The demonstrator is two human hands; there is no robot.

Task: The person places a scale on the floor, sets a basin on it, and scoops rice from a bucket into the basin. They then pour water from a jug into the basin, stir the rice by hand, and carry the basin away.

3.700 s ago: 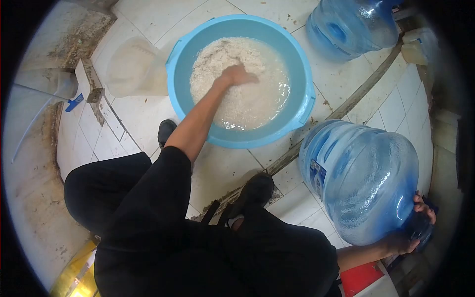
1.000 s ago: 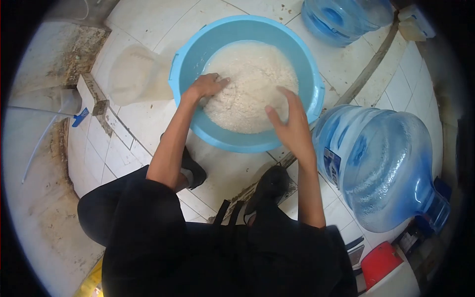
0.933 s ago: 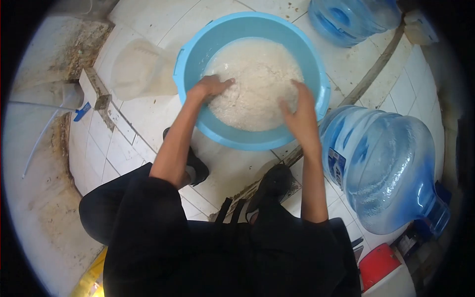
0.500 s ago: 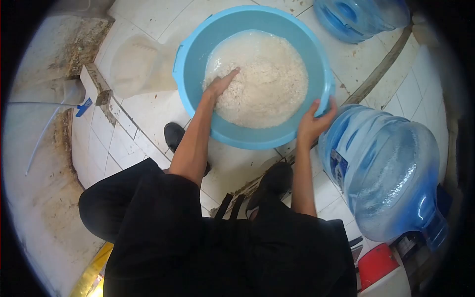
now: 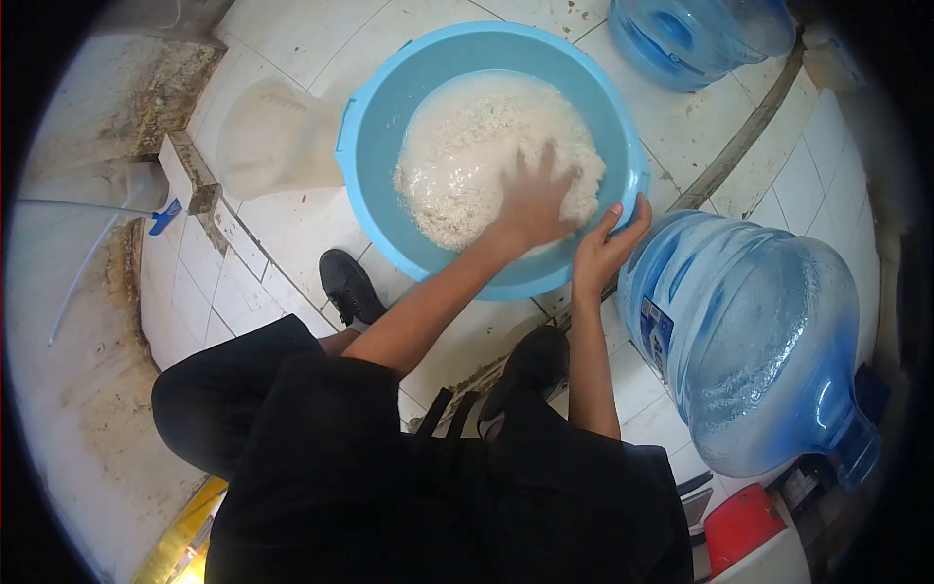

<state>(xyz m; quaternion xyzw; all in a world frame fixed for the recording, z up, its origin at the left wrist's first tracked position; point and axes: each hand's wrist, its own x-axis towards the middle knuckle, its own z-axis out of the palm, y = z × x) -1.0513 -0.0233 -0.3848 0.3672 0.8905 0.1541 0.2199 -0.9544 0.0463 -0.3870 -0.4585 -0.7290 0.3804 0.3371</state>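
A round blue plastic basin [image 5: 377, 200] stands on the tiled floor, holding wet white rice [image 5: 452, 180] in cloudy water. My left hand [image 5: 537, 200] is over the right part of the rice, fingers spread and somewhat blurred; whether the fingertips dip into it is hard to tell. At the basin's right edge, my right hand [image 5: 611, 248] grips the rim, thumb on the inner side and fingers around the outside.
A large clear-blue water bottle [image 5: 749, 331] lies to the right, close to my right hand. Another bottle [image 5: 681, 44] is at the upper right. A pale translucent container [image 5: 272, 136] sits left of the basin. My shoes [image 5: 350, 285] are just below the basin.
My left hand has moved from the left side of the rice across to the right, and its fingers are now spread. My right hand stays on the rim.
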